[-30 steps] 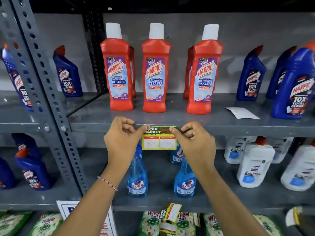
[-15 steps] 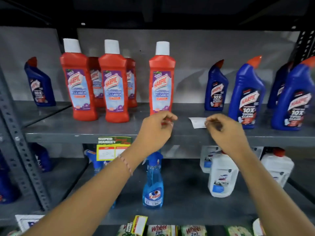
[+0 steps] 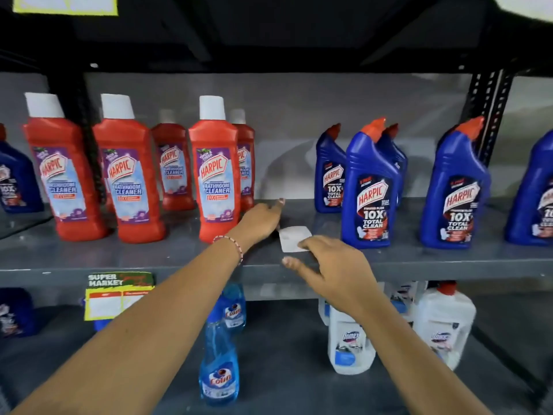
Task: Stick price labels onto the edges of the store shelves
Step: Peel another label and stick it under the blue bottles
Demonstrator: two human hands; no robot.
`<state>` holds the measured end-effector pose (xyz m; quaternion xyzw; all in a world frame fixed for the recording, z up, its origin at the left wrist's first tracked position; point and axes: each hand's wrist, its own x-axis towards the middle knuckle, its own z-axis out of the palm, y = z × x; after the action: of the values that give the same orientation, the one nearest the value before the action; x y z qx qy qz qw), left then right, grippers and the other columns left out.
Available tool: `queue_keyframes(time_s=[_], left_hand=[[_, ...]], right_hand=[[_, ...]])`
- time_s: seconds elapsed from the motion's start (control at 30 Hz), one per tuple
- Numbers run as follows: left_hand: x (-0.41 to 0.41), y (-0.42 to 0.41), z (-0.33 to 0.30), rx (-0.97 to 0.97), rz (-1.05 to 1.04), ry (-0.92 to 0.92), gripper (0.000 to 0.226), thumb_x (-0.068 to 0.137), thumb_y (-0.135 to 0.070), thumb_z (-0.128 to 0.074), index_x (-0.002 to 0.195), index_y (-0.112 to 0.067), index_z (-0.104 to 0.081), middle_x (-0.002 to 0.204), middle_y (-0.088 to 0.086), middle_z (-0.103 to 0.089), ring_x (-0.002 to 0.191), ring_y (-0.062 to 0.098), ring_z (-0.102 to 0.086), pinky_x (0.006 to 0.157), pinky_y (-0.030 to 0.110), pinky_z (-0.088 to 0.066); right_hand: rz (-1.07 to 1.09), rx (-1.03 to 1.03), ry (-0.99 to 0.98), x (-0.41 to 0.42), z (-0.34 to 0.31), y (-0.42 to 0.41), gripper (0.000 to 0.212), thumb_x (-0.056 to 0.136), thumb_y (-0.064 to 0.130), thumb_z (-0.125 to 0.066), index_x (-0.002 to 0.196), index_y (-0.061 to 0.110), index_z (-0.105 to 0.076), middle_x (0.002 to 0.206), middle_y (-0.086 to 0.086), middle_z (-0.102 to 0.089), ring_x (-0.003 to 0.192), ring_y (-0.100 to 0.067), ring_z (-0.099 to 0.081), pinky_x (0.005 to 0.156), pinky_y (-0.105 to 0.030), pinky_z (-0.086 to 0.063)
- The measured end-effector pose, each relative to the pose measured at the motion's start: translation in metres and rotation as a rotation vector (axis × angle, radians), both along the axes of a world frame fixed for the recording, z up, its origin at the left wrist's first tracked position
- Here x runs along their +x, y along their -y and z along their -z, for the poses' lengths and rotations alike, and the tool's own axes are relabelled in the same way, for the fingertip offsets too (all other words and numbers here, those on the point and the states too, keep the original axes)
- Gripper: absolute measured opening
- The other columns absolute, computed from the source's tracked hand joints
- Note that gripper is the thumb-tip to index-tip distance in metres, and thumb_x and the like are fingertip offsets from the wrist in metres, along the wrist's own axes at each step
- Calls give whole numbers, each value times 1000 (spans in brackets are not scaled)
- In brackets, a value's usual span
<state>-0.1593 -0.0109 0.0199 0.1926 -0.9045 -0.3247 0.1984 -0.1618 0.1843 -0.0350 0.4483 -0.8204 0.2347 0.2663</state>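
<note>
Shelf (image 3: 119, 256), grey metal, middle level: carries red bottles (image 3: 215, 175) marked "Harpic Bathroom Cleaner" on the left, five visible, white caps, upright. To the right, blue bottles (image 3: 371, 190) marked "Harpic 10X Total Clean", red angled caps, upright; more at the far left and far right edges.

White paper slip (image 3: 291, 238): lies flat on the shelf top in the gap between the red and blue groups, near the front edge. Blank on the visible face; whether it is a label or a backing sheet cannot be told.

Price label (image 3: 118, 295): stuck on the shelf's front edge at the left, below the red bottles, hanging down past the edge. Green header reading "Super Market", yellow border, two white boxes, writing too blurred to read.

Left hand (image 3: 260, 220): reaches over the shelf top just left of the slip, beside the nearest red bottle; fingers loosely curled, forefinger extended, holding nothing. Beaded bracelet (image 3: 232, 244) at the wrist.

Right hand (image 3: 332, 268): palm down at the shelf's front edge, fingers (image 3: 305, 243) spread and relaxed, tips on or just over the near corner of the slip; contact cannot be confirmed, and nothing is gripped.

Lower shelf (image 3: 284, 339): blue spray bottles (image 3: 220, 372) marked "Colin", centre; white jugs (image 3: 350, 342) with blue labels, right.

Upper left corner: part of another yellow-bordered label (image 3: 64, 6) on a higher shelf edge.
</note>
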Motion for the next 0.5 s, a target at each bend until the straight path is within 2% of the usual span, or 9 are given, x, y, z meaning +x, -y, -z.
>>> queue_keyframes(time_s=[0.1,0.17,0.23,0.33,0.4,0.43,0.5], left_hand=[[4,-1,1,-35,3,-74,68,103,-52,-29,86,-3,-72,85,13,-72,79,25,-64,83,31,-44],[7,-5,2,-27,46,-122,66,102,-53,-30,88,-8,-75,66,5,-68,66,17,-63,77,31,-46],[14,-8,0,37,132,-91,67,102,-54,-29,86,-12,-79,58,3,-67,62,14,-62,71,28,-46],[33,-10,-3,161,242,-19,72,100,-58,-29,80,-14,-82,63,1,-74,68,11,-64,69,25,-44],[56,-13,0,199,259,-46,70,97,-64,-31,81,-19,-82,74,-1,-79,76,11,-70,75,25,-46],[70,-17,3,217,260,-75,69,94,-68,-33,83,-22,-82,78,-3,-80,79,10,-72,78,26,-47],[96,-28,13,220,277,-178,62,84,-76,-44,86,-26,-81,83,-8,-80,80,3,-72,80,26,-47]], right_hand=[[-4,-19,-15,0,2,0,83,74,88,-42,125,25,-60,118,10,-67,105,-12,-62,82,-29,-54],[-14,-75,-21,0,4,-1,80,73,85,-50,126,26,-61,117,11,-68,104,-11,-62,81,-28,-53],[-51,-152,-6,2,5,-2,68,76,77,-58,121,26,-66,111,10,-70,99,-10,-63,78,-25,-51],[-121,-288,11,5,5,-9,36,86,52,-67,105,21,-73,97,8,-73,87,-11,-64,74,-29,-53],[-153,-339,20,7,6,-16,15,94,31,-65,98,18,-72,86,10,-70,78,-9,-60,70,-33,-53],[-172,-363,37,8,8,-20,11,97,24,-63,95,16,-70,81,11,-68,73,-8,-58,67,-31,-52],[-225,-479,162,12,12,-31,11,98,18,-61,91,13,-67,70,16,-60,65,-5,-54,59,-19,-45]])
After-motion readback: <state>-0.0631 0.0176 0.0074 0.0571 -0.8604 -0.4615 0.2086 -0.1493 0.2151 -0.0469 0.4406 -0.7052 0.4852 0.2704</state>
